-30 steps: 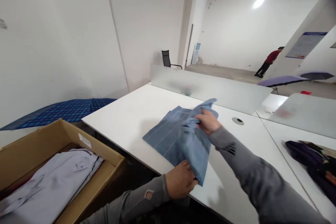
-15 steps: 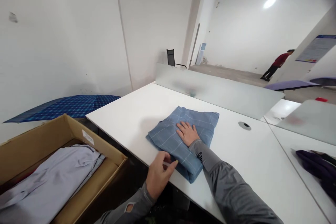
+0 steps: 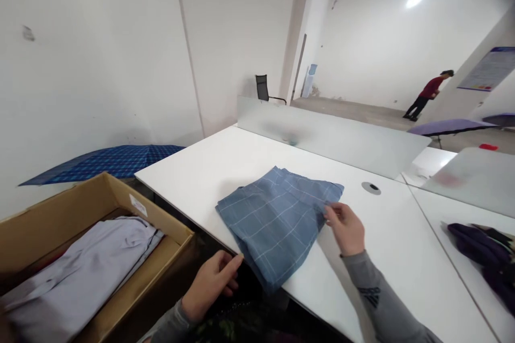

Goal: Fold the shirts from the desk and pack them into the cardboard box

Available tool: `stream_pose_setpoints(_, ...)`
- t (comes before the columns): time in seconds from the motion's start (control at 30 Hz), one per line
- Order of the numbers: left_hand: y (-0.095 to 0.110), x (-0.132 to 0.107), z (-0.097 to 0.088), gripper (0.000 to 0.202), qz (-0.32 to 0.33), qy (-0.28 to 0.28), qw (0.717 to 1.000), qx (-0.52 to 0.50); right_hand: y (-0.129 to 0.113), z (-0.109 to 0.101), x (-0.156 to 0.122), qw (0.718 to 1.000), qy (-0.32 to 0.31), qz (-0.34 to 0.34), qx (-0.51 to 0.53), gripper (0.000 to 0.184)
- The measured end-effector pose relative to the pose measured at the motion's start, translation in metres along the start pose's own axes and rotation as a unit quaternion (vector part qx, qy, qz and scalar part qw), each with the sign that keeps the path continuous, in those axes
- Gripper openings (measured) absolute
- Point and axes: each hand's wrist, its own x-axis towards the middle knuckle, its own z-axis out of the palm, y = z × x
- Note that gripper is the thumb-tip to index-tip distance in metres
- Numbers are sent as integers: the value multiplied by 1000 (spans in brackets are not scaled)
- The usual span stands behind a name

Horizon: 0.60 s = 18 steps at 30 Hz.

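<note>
A folded piece of blue cloth [image 3: 277, 220] with thin white check lines lies on the white table [image 3: 193, 182]. Its near corner hangs over the table's front edge. At the cloth's right side my right hand [image 3: 346, 228] pinches the edge between thumb and fingers. My left hand [image 3: 213, 284] is just off the table's front edge, fingers curled, with the thumb tip at the cloth's near left edge. The fingers partly hide what the left hand grips there. I cannot tell what kind of item the cloth is.
A cardboard box [image 3: 156, 201] at the left holds a folded pale grey garment [image 3: 88, 273]. Behind it is a blue checked umbrella [image 3: 108, 163]. A frosted divider [image 3: 322, 131] edges the table's back. Dark purple cloth [image 3: 475, 246] lies right. A person [image 3: 426, 96] stands far off.
My right hand has gone from lying flat on the cloth to pinching its right edge. My left hand has shifted left and slightly down. The cloth is spread wider, its near corner lower.
</note>
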Motion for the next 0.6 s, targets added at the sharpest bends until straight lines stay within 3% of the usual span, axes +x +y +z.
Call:
stream_pose_setpoints(0.1, -1, -3, 19, 66, -87, -161, 966, -185, 6, -16, 15, 973, -69, 179, 127, 42)
stream_pose_setpoints(0.17, 2, -1, 33, 64, -104, -192, 947, -237, 5, -5, 18, 951, -94, 230, 186, 39)
stream_pose_setpoints(0.23, 5, 0, 39, 61, -110, -157, 949, -249, 1, 10, 15, 937, -88, 245, 232, 33)
stream_pose_setpoints(0.3, 3, -3, 35, 55, -88, -103, 956, -259, -2, 17, 4, 926, -109, 254, 256, 30)
stream_pose_setpoints(0.47, -17, -24, 0, 39, -23, -74, 941, -329, -4, -1, -34, 890, -235, 275, 278, 36)
stream_pose_setpoints(0.6, -9, -25, -2, 47, 21, -66, 910, -409, -10, 8, -44, 883, -204, 285, 311, 34)
